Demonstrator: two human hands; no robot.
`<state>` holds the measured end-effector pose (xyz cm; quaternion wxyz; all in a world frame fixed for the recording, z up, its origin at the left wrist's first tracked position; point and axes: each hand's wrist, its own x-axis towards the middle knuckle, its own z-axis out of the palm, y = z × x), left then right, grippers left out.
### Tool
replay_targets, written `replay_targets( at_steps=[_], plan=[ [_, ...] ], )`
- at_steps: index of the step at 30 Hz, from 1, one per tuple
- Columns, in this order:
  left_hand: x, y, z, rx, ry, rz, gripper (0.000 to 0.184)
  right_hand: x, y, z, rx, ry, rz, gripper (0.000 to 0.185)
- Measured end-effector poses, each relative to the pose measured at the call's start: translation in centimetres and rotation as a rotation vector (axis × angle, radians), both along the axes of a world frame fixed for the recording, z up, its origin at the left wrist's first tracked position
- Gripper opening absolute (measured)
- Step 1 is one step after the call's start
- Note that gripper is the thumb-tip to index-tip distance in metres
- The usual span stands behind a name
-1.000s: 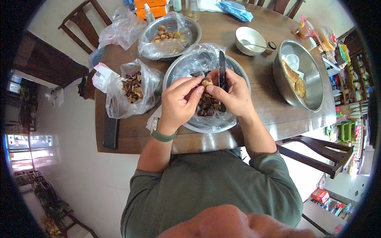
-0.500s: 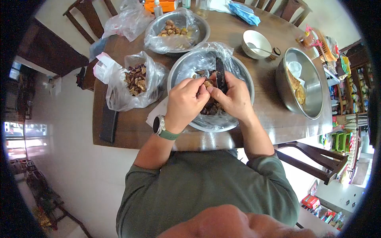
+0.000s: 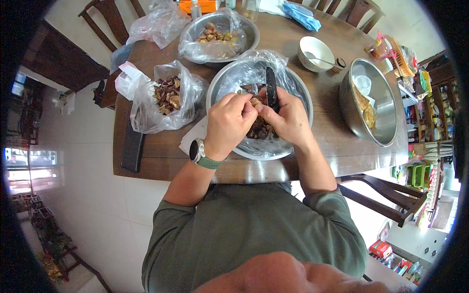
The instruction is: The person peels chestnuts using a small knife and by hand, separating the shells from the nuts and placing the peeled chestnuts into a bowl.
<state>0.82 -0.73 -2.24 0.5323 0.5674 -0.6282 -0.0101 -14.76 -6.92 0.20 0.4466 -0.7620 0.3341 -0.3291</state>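
Note:
My left hand, a watch on its wrist, is closed in a pinch on a small brown nut, probably a chestnut. My right hand grips a dark-bladed knife, blade pointing away from me, while its thumb presses against the same nut. Both hands hover over a steel basin lined with a clear plastic bag. Dark brown pieces, which look like nuts or shells, lie in that bag, partly hidden by my hands.
Left of the basin sits a plastic bag of brown shells, near a black phone-like slab. Behind is a bag-lined basin of brown and yellow nuts. A white bowl and large steel bowl stand to the right.
My hands stay together on the nut with hardly any movement. The whole view has shifted very slightly.

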Motion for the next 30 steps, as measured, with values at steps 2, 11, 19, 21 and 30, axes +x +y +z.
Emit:
replay_targets(
  at_steps=[2, 11, 19, 21, 30],
  plan=[
    [0.0, 0.0, 0.0, -0.004, 0.007, 0.001, 0.015, 0.0, 0.1, 0.1, 0.026, -0.033, 0.014, 0.022],
    [0.0, 0.1, 0.1, -0.001, 0.053, -0.011, 0.012, -0.4, -0.3, 0.5, 0.191, -0.047, 0.066, 0.022],
    [0.4, 0.1, 0.3, 0.164, 0.347, -0.157, 0.009, -1.2, -1.7, -0.2, 0.616, -0.234, 0.149, 0.018],
    [0.8, 0.1, 0.0, 0.231, 0.457, -0.223, 0.010, -1.2, -1.5, 0.3, 0.804, -0.341, 0.129, 0.016],
    [2.2, 0.0, 1.2, 0.014, 0.229, 0.063, 0.017, -2.1, -3.0, -0.9, 0.983, -0.555, 0.238, 0.019]
  ],
)
